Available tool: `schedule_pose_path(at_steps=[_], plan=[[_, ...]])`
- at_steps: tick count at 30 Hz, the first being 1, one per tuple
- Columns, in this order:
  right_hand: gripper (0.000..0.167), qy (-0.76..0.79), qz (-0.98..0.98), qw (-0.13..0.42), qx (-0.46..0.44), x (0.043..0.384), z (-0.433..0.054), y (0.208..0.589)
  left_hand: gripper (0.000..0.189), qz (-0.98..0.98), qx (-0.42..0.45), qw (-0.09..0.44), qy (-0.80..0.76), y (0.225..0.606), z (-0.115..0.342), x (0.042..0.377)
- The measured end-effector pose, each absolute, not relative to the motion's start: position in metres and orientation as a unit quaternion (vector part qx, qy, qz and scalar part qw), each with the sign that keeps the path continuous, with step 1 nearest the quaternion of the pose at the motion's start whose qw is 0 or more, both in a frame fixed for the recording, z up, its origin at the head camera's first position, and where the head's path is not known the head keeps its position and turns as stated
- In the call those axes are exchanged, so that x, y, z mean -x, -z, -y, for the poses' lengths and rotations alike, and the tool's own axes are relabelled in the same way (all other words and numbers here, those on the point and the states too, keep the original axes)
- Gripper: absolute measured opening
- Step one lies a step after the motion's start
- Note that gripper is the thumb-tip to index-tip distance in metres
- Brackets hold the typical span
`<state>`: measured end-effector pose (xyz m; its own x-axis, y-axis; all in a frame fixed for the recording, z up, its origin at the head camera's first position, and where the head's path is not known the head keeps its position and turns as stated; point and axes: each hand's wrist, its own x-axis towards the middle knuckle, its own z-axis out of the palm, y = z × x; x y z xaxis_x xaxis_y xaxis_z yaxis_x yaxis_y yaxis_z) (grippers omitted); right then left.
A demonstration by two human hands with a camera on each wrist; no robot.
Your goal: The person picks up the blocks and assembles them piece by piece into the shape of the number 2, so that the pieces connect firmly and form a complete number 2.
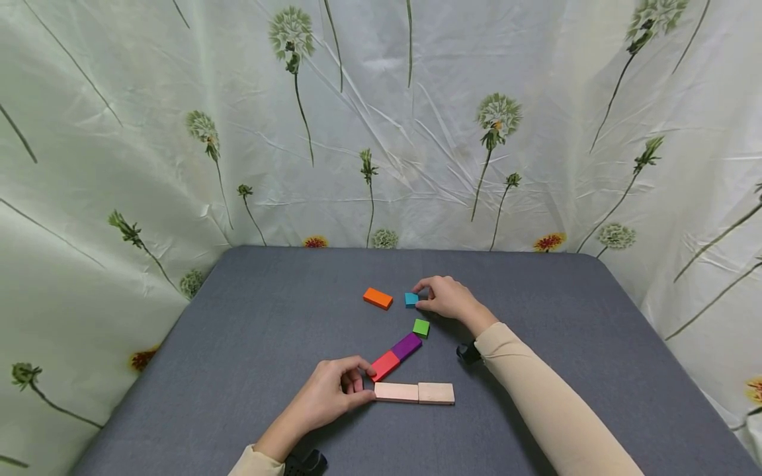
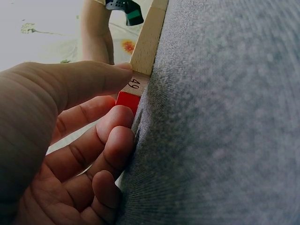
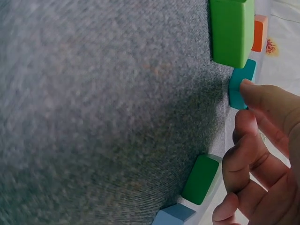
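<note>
Blue block (image 1: 411,300) near orange block (image 1: 378,299), pinched by right hand (image 1: 449,301); left hand (image 1: 326,391) pinches red block (image 1: 385,365) and wooden block (image 1: 396,393) at ends. Low drag could knock green block (image 1: 421,328) askew.

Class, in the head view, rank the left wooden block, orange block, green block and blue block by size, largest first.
1. Left wooden block
2. Orange block
3. Green block, blue block: too alike to rank
</note>
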<state>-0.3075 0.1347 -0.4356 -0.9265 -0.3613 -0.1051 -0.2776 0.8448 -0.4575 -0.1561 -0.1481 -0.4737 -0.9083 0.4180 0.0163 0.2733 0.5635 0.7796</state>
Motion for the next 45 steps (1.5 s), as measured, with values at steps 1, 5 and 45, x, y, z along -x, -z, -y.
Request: schedule_pose_path(at_steps=[1, 5, 45], plan=[[0.033, 0.218, -0.957, 0.093, 0.166, 0.308, -0.135, 0.435, 0.026, -0.880, -0.197, 0.085, -0.424, 0.474, 0.148, 0.156], [0.033, 0.200, -0.962, 0.093, 0.162, 0.307, -0.134, 0.434, 0.026, -0.880, -0.196, 0.086, -0.425, 0.474, 0.148, 0.157], [0.031, 0.201, -0.956, 0.107, 0.187, 0.296, -0.153, 0.433, 0.025, -0.879, -0.191, 0.088, -0.428, 0.474, 0.147, 0.155]])
